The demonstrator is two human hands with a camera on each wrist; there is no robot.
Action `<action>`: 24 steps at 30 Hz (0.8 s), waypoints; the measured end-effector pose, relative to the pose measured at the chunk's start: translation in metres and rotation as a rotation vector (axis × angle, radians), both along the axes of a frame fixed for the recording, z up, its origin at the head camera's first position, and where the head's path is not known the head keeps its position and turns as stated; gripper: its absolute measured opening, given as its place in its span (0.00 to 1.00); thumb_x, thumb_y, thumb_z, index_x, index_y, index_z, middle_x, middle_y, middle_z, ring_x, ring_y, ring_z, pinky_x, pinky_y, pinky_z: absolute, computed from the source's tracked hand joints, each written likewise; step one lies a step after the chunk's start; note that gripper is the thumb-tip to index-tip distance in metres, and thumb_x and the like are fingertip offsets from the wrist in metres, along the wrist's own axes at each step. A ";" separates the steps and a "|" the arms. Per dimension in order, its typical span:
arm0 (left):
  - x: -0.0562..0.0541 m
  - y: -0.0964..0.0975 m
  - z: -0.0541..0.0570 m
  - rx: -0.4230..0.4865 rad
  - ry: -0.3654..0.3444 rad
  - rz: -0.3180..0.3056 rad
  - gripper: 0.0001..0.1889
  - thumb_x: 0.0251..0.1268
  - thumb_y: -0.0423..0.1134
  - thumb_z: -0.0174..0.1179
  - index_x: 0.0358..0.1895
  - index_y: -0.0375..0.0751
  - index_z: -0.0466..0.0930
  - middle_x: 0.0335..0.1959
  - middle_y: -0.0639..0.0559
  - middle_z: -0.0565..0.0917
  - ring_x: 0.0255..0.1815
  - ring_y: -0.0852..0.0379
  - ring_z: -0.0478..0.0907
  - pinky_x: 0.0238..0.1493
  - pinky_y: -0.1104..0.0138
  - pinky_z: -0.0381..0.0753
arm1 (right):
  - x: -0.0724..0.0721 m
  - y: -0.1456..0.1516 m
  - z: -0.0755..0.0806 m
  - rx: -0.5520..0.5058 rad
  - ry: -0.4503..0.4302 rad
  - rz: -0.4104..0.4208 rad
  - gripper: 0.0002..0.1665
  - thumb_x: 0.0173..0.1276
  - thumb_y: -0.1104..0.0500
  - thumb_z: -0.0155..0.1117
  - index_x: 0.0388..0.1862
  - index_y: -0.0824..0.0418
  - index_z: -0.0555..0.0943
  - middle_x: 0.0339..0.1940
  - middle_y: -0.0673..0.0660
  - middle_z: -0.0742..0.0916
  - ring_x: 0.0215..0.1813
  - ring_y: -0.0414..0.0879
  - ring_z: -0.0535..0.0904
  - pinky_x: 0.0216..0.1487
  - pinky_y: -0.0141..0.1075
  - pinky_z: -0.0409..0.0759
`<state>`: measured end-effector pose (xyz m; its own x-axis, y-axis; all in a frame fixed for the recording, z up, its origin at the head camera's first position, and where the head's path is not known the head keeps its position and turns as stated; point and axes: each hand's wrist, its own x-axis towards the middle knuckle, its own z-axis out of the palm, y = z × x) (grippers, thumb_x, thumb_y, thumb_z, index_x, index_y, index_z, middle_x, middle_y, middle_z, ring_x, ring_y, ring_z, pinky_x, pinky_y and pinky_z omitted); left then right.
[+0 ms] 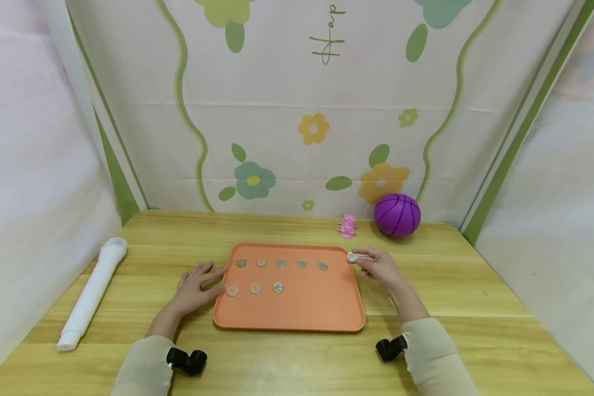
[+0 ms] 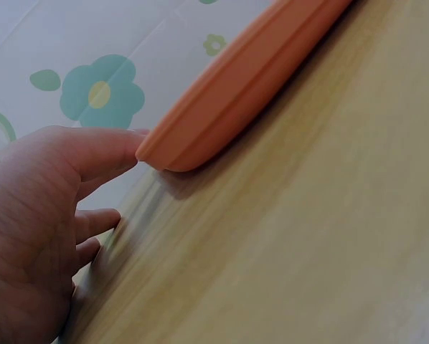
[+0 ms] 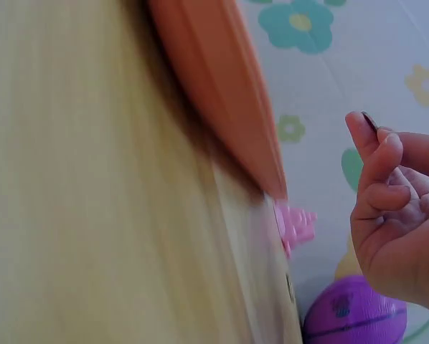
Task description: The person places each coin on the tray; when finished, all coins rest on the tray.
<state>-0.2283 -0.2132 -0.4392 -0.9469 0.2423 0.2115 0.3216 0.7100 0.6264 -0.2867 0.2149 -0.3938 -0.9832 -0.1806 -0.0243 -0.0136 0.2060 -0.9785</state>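
Note:
In the head view an orange tray (image 1: 317, 311) lies on the table. Several coins (image 1: 281, 263) form its far row, and three more, one being a silvery coin (image 1: 278, 287), line up nearer on the left. My left hand (image 1: 193, 291) touches the tray's left edge with fingers spread; the left wrist view has that hand (image 2: 35, 222) against the tray's rim (image 2: 200, 115). Over the tray's far right corner, my right hand (image 1: 380, 268) pinches a coin (image 1: 352, 257) between thumb and fingers. Edge-on, this coin (image 3: 370, 121) shows thin and dark in the right wrist view.
A purple ball (image 1: 397, 215) and a small pink toy (image 1: 347, 226) stand behind the tray to the right. At the far left lies a long white tube (image 1: 93, 294). A flower-printed cloth (image 1: 277, 71) rises along the table's back edge.

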 end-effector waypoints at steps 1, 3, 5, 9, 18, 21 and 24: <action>0.000 0.000 0.000 0.001 -0.001 0.001 0.27 0.56 0.49 0.55 0.59 0.43 0.68 0.61 0.32 0.56 0.62 0.34 0.42 0.54 0.42 0.33 | 0.001 -0.006 0.000 -0.010 0.001 0.015 0.22 0.61 0.67 0.53 0.55 0.72 0.68 0.33 0.59 0.82 0.18 0.38 0.68 0.18 0.28 0.63; 0.001 0.000 0.000 0.001 -0.004 0.001 0.27 0.56 0.49 0.55 0.59 0.43 0.67 0.61 0.32 0.56 0.62 0.34 0.42 0.54 0.42 0.33 | 0.004 -0.017 0.000 -0.025 0.003 0.038 0.21 0.61 0.67 0.53 0.54 0.72 0.69 0.34 0.58 0.83 0.18 0.38 0.67 0.18 0.28 0.63; 0.001 0.000 0.000 0.001 -0.006 0.000 0.27 0.56 0.49 0.55 0.59 0.42 0.67 0.61 0.32 0.56 0.62 0.34 0.42 0.54 0.42 0.33 | 0.006 -0.028 -0.001 -0.041 -0.003 0.060 0.21 0.60 0.67 0.55 0.53 0.72 0.70 0.34 0.59 0.83 0.17 0.38 0.66 0.18 0.28 0.62; 0.002 0.000 0.001 0.000 -0.002 -0.004 0.27 0.56 0.48 0.55 0.58 0.42 0.67 0.61 0.31 0.56 0.62 0.34 0.42 0.54 0.42 0.33 | 0.009 -0.049 -0.003 -0.050 -0.038 0.073 0.22 0.58 0.65 0.58 0.53 0.71 0.72 0.33 0.59 0.83 0.17 0.37 0.65 0.18 0.28 0.63; 0.000 0.000 0.001 -0.006 0.002 -0.004 0.26 0.57 0.48 0.54 0.58 0.42 0.67 0.61 0.31 0.56 0.62 0.34 0.42 0.54 0.42 0.33 | 0.014 -0.081 -0.010 -0.067 -0.047 0.153 0.21 0.58 0.68 0.57 0.51 0.74 0.72 0.33 0.63 0.83 0.17 0.38 0.67 0.18 0.27 0.67; -0.001 -0.001 0.000 -0.009 0.003 -0.003 0.26 0.57 0.48 0.54 0.59 0.42 0.67 0.61 0.31 0.55 0.62 0.34 0.42 0.54 0.42 0.33 | 0.015 -0.088 -0.018 -0.053 -0.073 0.143 0.19 0.56 0.67 0.58 0.49 0.71 0.75 0.32 0.60 0.84 0.16 0.38 0.67 0.17 0.27 0.65; -0.001 -0.001 0.000 -0.012 0.005 -0.003 0.27 0.57 0.49 0.54 0.59 0.42 0.67 0.61 0.31 0.55 0.62 0.34 0.42 0.54 0.41 0.33 | 0.018 -0.094 -0.024 -0.039 -0.108 0.148 0.18 0.56 0.67 0.59 0.47 0.69 0.76 0.32 0.58 0.83 0.15 0.38 0.67 0.16 0.27 0.65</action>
<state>-0.2294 -0.2138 -0.4389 -0.9450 0.2473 0.2139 0.3269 0.7164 0.6164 -0.2690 0.1214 -0.4181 -0.9381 -0.3256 -0.1184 0.0645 0.1717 -0.9830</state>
